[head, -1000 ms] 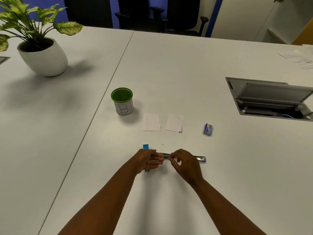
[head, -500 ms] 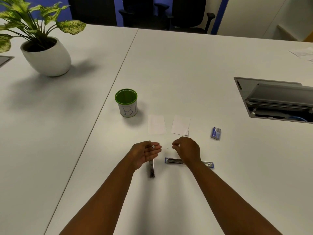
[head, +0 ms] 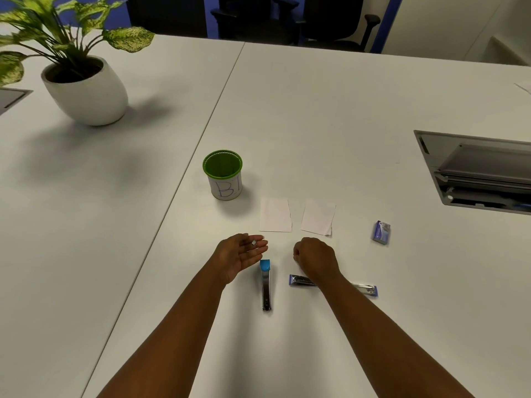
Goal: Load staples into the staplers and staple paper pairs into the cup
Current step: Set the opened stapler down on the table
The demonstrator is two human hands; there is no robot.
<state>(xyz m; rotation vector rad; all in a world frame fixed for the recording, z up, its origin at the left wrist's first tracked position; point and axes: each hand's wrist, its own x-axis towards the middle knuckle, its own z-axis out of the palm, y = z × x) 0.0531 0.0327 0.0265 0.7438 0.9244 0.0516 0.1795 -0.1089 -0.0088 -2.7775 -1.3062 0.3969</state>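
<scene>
Staples (head: 253, 243), tiny, light, brittle strip lying loose on open left hand (head: 240, 254) above blue stapler (head: 265, 284); best pinched by long sides; right hand (head: 314, 258) curled, contents unclear.

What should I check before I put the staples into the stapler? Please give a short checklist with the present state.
1. Staples lie on the open left hand: ok.
2. Right hand free to pick: cannot tell, fingers are curled.
3. Purple stapler opened flat: ok.
4. Blue stapler opened: cannot tell.
5. Two papers lie flat, apart: ok.
6. Cup upright: ok.
</scene>
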